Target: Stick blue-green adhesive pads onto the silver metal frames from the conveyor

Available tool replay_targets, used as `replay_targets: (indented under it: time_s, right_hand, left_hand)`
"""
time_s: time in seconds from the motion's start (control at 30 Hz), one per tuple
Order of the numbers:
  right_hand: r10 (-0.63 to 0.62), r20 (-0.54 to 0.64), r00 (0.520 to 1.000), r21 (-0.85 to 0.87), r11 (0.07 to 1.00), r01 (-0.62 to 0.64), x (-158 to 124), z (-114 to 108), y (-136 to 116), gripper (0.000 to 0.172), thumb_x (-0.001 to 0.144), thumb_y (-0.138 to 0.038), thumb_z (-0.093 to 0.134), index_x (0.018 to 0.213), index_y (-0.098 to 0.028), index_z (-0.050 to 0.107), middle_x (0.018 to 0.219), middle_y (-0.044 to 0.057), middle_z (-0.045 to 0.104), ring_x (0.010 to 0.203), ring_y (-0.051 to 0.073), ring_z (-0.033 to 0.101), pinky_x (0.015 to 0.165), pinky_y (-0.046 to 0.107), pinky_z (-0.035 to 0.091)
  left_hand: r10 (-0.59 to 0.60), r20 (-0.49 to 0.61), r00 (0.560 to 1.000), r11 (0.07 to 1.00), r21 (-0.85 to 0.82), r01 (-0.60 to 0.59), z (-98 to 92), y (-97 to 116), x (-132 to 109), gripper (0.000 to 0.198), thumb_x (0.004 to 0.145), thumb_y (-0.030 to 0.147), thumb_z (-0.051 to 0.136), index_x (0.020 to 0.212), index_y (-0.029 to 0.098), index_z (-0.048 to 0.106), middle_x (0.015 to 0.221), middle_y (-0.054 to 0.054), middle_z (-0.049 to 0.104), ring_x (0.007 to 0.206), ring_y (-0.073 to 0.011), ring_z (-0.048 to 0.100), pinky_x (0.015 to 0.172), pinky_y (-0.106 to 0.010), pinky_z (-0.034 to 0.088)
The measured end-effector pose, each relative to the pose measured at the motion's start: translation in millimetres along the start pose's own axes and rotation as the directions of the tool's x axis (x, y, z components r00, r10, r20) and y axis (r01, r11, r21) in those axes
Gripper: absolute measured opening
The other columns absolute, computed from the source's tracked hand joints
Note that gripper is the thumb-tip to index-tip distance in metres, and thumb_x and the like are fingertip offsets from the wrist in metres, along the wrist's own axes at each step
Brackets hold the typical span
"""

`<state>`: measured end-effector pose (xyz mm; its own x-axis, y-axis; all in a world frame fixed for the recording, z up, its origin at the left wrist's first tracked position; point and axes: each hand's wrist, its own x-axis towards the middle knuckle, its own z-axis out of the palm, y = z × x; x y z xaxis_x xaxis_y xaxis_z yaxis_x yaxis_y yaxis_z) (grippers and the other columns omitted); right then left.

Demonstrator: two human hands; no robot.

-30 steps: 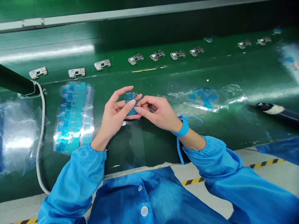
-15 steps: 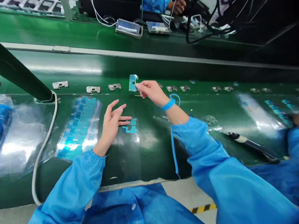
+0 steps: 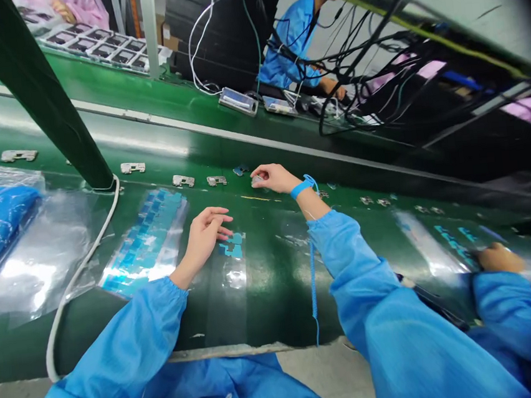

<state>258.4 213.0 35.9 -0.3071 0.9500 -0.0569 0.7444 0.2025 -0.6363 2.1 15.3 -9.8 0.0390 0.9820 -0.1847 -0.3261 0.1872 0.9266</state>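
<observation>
cam: head-worn | faces: forward and down, tilted | range: close above green conveyor belt [image 3: 266,299]

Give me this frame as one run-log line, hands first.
left hand: open, beside small blue film pieces on clear plastic strip | right hand: fingertips at small pale piece | surface: green conveyor belt

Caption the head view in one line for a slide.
Left hand beside blue pieces on clear film, right hand with wrist strap at a small part on a green conveyor belt.
</observation>
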Motion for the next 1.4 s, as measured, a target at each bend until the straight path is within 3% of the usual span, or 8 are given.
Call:
replay_targets:
  time_s: [0.2, 0.4, 0.6, 0.77, 0.9, 1.0, 1.17, 1.4]
  right_hand:
    - [-0.090, -0.165, 0.982, 0.383, 0.912, 0.148, -77, 54, -53, 0.053, 0.083, -0.070, 0.084, 0.099, -0.020, 0.085, 0.101, 0.008, 0.086, 0.086, 0.020, 0.076, 0.085, 0.036, 0.061]
    - [0.062, -0.095, 0.993, 0.779, 0.626, 0.036, -137, 89, -63, 0.041, 0.067, -0.048, 0.106, 0.090, -0.019, 0.087, 0.086, 0.004, 0.084, 0.075, 0.017, 0.073, 0.077, 0.033, 0.061]
    - [0.167, -0.155, 0.974, 0.856, 0.515, 0.048, -153, 113, -58, 0.045, 0.075, -0.058, 0.099, 0.085, -0.021, 0.077, 0.067, -0.003, 0.069, 0.059, 0.011, 0.058, 0.063, 0.028, 0.052]
    - [0.125, -0.125, 0.984, 0.877, 0.478, 0.051, -160, 129, -70, 0.048, 0.079, -0.064, 0.095, 0.096, -0.023, 0.076, 0.081, 0.001, 0.076, 0.072, 0.016, 0.067, 0.075, 0.033, 0.060]
    - [-0.074, -0.169, 0.983, 0.612, 0.774, 0.164, -166, 107, -58, 0.057, 0.095, -0.055, 0.086, 0.142, -0.027, 0.070, 0.138, 0.011, 0.080, 0.113, 0.025, 0.074, 0.101, 0.044, 0.061]
    - [-0.247, -0.154, 0.957, 0.173, 0.947, 0.272, -172, 97, -41, 0.040, 0.109, -0.046, 0.071, 0.143, -0.026, 0.071, 0.144, 0.014, 0.078, 0.128, 0.030, 0.070, 0.114, 0.053, 0.055]
    - [-0.367, 0.102, 0.925, -0.148, 0.914, 0.379, -186, 113, -26, 0.057, 0.108, -0.050, 0.073, 0.159, -0.025, 0.064, 0.170, 0.016, 0.062, 0.153, 0.040, 0.057, 0.126, 0.066, 0.046]
    - [-0.415, 0.038, 0.909, -0.265, 0.873, 0.410, -189, 131, -16, 0.044, 0.109, -0.042, 0.073, 0.150, -0.028, 0.075, 0.162, 0.015, 0.070, 0.149, 0.036, 0.060, 0.120, 0.059, 0.052]
  left_hand:
    - [0.071, 0.064, 0.995, 0.996, 0.054, -0.074, 7.0, 0, -10, 0.072, 0.090, 0.046, 0.088, 0.150, 0.022, 0.057, 0.144, -0.015, 0.072, 0.083, -0.0142, 0.081, 0.070, -0.029, 0.069]
    - [0.125, 0.071, 0.990, 0.984, 0.115, -0.132, 8.0, -1, -12, 0.037, 0.091, 0.049, 0.088, 0.099, 0.015, 0.077, 0.080, -0.004, 0.078, 0.062, -0.0127, 0.070, 0.063, -0.026, 0.060]
    - [0.140, 0.082, 0.987, 0.990, 0.013, -0.141, 14.4, 1, -18, 0.055, 0.085, 0.044, 0.096, 0.130, 0.017, 0.079, 0.096, -0.003, 0.082, 0.078, -0.0128, 0.072, 0.077, -0.026, 0.060]
    - [0.177, -0.005, 0.984, 0.983, -0.057, -0.177, 18.1, -5, -20, 0.039, 0.096, 0.052, 0.084, 0.112, 0.017, 0.084, 0.090, -0.002, 0.079, 0.076, -0.0116, 0.063, 0.077, -0.026, 0.055]
    - [0.162, -0.147, 0.976, 0.948, -0.252, -0.195, 6.7, 4, -4, 0.028, 0.090, 0.041, 0.089, 0.090, 0.016, 0.077, 0.093, -0.002, 0.078, 0.086, -0.0117, 0.070, 0.085, -0.025, 0.059]
    - [0.108, -0.123, 0.987, 0.949, -0.282, -0.139, -4.4, 16, 6, 0.027, 0.088, 0.037, 0.087, 0.094, 0.015, 0.074, 0.098, -0.006, 0.081, 0.090, -0.0172, 0.079, 0.093, -0.036, 0.067]
    - [0.023, -0.080, 0.997, 0.984, -0.173, -0.037, -14.3, 24, 10, 0.052, 0.091, 0.029, 0.075, 0.140, 0.016, 0.067, 0.081, 0.000, 0.078, 0.073, -0.0131, 0.076, 0.079, -0.027, 0.065]
    - [-0.106, 0.127, 0.986, 0.988, 0.121, 0.091, -14.5, 9, 10, 0.037, 0.096, 0.034, 0.068, 0.127, 0.013, 0.072, 0.084, -0.005, 0.080, 0.069, -0.0145, 0.076, 0.073, -0.028, 0.065]
